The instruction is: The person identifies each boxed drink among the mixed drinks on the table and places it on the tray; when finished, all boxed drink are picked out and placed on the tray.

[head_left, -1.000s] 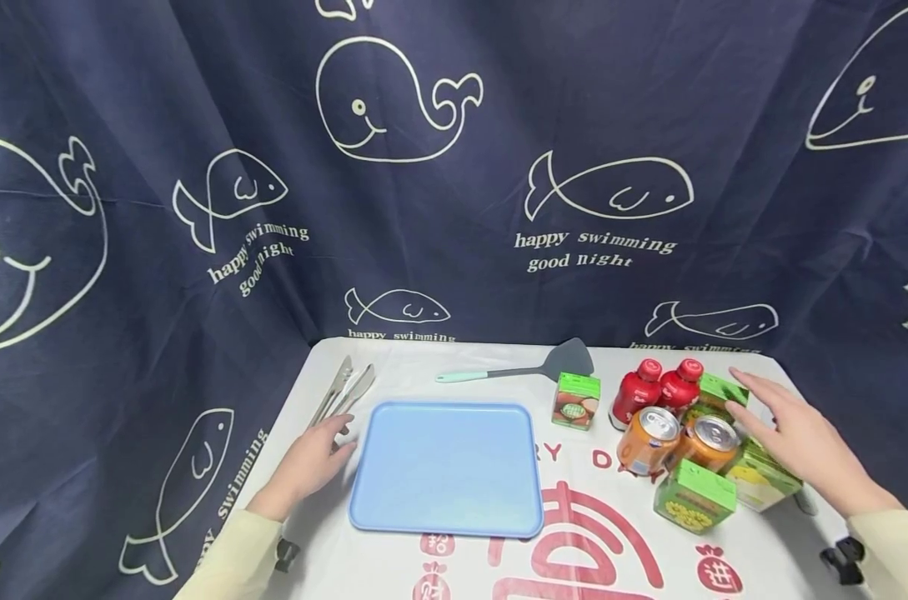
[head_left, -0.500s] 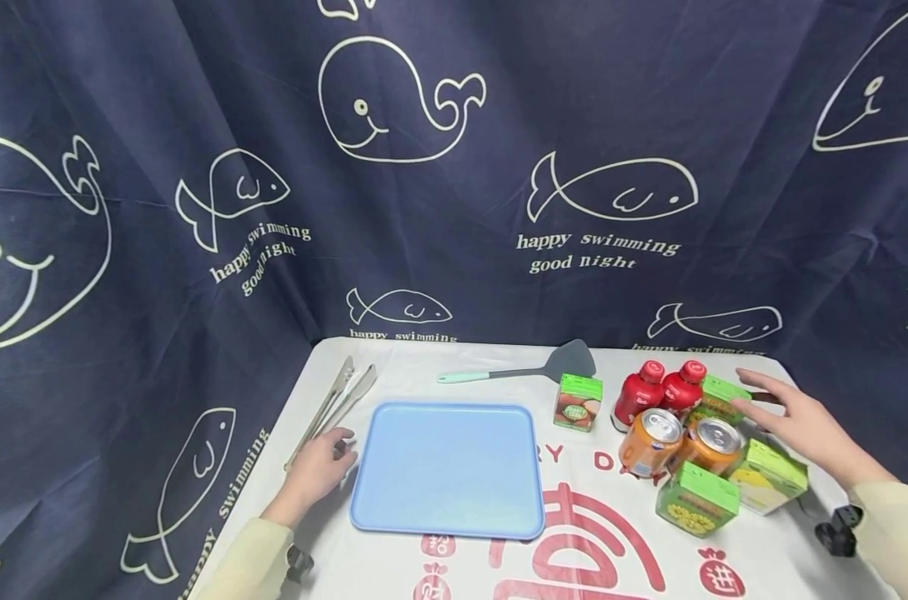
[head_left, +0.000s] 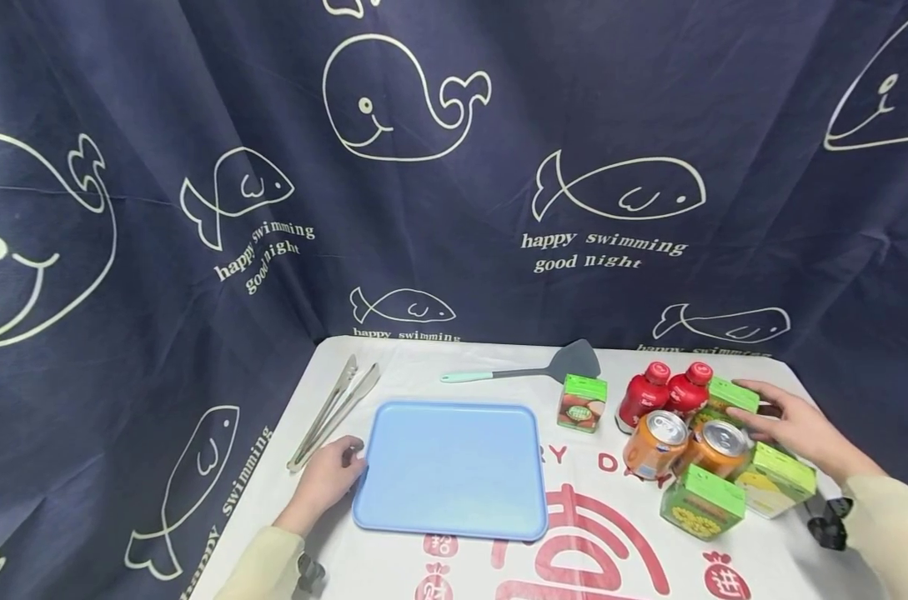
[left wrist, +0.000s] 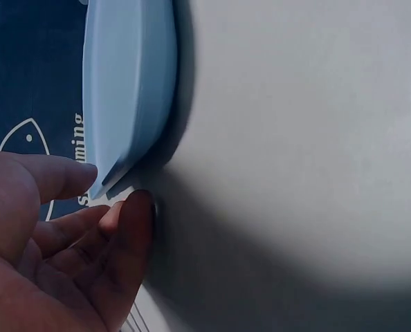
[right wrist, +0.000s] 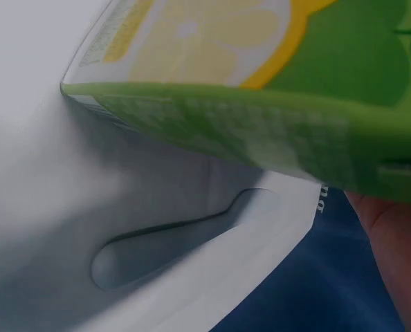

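Observation:
At the left edge of the blue tray is my left hand, its fingers loosely curled. In the left wrist view, the thumb comes right up to the tray's corner, with the other fingers just below it. Over at the back right, my right hand holds a green drink carton, thumb on the front side and fingers along the back. A lemon-printed carton fills the top of the right wrist view and hides most of that hand. It stands just in front of the hand in the head view.
Two red bottles, two orange cans and another green carton crowd around the held carton. A carton stands behind the tray, near a spatula. Metal tongs lie left. A grey spoon-shaped thing lies at the right edge.
My right hand has come down onto the back green carton, its fingers closing around it. My left hand has drawn back from the tongs toward the tray's left edge.

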`<state>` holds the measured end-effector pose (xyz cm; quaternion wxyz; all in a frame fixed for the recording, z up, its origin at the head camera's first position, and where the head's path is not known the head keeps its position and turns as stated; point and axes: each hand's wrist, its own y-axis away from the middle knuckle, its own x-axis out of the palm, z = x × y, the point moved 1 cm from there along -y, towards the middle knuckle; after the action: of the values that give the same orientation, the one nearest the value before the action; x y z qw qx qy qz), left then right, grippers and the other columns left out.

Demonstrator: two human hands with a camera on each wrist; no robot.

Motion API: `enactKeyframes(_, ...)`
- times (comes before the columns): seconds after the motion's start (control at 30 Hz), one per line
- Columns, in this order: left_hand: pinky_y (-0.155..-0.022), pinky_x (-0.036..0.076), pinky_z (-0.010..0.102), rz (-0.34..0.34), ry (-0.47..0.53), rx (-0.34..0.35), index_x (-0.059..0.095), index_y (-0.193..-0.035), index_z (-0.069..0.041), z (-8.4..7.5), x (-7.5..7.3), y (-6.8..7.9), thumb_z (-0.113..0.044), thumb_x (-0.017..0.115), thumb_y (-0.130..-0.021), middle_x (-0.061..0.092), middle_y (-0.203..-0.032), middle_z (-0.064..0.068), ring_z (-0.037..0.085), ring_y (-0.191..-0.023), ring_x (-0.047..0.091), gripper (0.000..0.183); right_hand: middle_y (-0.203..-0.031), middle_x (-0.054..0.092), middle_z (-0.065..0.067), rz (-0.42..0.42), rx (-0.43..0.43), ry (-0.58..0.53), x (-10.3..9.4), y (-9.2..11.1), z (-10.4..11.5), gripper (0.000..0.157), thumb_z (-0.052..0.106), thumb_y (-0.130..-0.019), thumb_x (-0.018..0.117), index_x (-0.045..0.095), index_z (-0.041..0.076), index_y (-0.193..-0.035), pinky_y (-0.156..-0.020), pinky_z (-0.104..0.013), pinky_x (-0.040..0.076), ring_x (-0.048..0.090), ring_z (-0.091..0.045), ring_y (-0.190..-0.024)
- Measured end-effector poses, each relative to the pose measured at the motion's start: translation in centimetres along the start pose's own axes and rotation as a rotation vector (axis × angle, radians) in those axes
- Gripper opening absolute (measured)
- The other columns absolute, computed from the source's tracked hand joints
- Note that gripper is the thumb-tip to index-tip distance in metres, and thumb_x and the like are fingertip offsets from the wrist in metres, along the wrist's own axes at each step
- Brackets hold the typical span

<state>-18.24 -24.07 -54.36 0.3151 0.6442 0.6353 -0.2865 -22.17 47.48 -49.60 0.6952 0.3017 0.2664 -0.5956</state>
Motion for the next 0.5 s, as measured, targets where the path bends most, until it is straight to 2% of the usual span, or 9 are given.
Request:
enactKeyframes(0.13, -0.061, 0.059, 0.029, -0.007, -0.01, 0.004, 0.068, -0.125, 0.005, -0.12, 0.27, 0.15, -0.012, 0.071, -0.097, 0.069, -0.094, 0.008, 0.015, -0.075, 0.065, 0.033, -0.133, 0.057, -0.03, -0.013, -0.005, -0.052, 0.36, -0.06, -0.45, 0.072, 0.037, -0.103, 0.069, 0.038, -0.006, -0.152, -0.074, -0.032, 0.065, 0.063, 0.004, -0.092)
enactKeyframes(0.3, -0.072, 0.06, 0.037, -0.03, -0.046, 0.029, 0.069, -0.124, 0.005, -0.1, 0.66, 0.08, -0.011, 0.072, -0.095, 0.068, -0.089, 0.003, 0.015, -0.079, 0.063, 0.033, -0.123, 0.064, -0.019, -0.045, -0.037, -0.101, 0.53, -0.05, -0.84, 0.065, 0.031, -0.102, 0.071, 0.042, -0.007, -0.147, -0.073, -0.031, 0.065, 0.065, 0.003, -0.091)
enactKeyframes(0.5, -0.082, 0.062, 0.047, -0.044, -0.05, 0.047, 0.069, -0.123, 0.007, -0.06, 1.02, 0.09, -0.008, 0.07, -0.094, 0.073, -0.097, 0.011, 0.026, -0.089, 0.07, 0.033, -0.114, 0.068, -0.009, -0.073, -0.049, -0.099, 0.59, -0.04, -1.12, 0.062, 0.027, -0.101, 0.074, 0.045, -0.007, -0.144, -0.071, -0.028, 0.064, 0.067, 0.001, -0.088)
